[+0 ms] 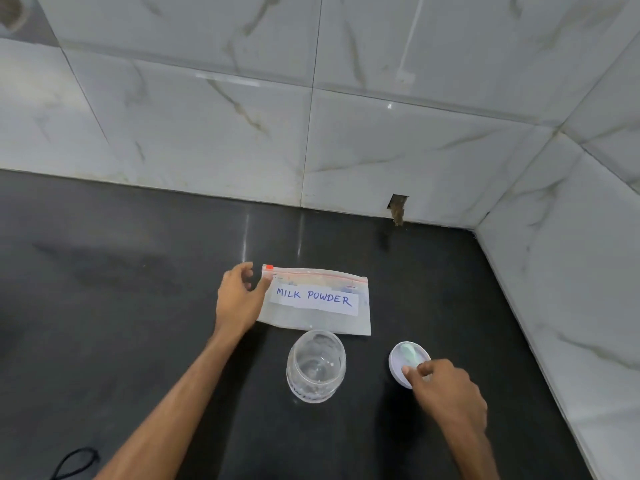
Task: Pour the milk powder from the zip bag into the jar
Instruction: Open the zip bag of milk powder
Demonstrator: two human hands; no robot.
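Near the counter's [104, 271] back edge, the open left hand [239, 299] should pinch the zip bag's [315, 301] corner firmly; the right hand [446, 393] grips the jar lid [405, 355] beside the open jar [316, 367]

Kitchen: black counter [138, 271], marble-tiled wall [207, 126].

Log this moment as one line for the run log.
left hand: touching zip bag | right hand: on lid | jar: open | pour: not started

Soft, even light fills the picture, the dark shiny surface [138, 278] shows pale streaks of glare, and the wall tiles [381, 140] bend at the edges.
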